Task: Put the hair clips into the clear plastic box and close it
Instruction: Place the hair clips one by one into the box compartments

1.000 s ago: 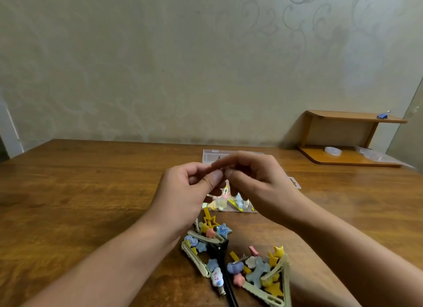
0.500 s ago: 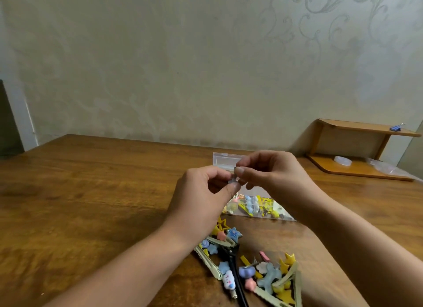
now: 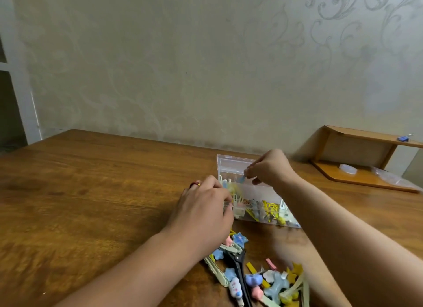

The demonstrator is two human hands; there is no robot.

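Above the open clear plastic box (image 3: pixel 231 167), the right hand (image 3: pixel 270 168) pinches a blue clip (image 3: pixel 241 179); the left hand (image 3: pixel 203 206) grips its near wall.

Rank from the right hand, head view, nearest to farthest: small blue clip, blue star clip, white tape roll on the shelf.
From the right hand:
1. Small blue clip, pinched in its fingertips over the clear plastic box.
2. Blue star clip, in the pile nearer the person.
3. White tape roll, on the shelf's lower board, far right.
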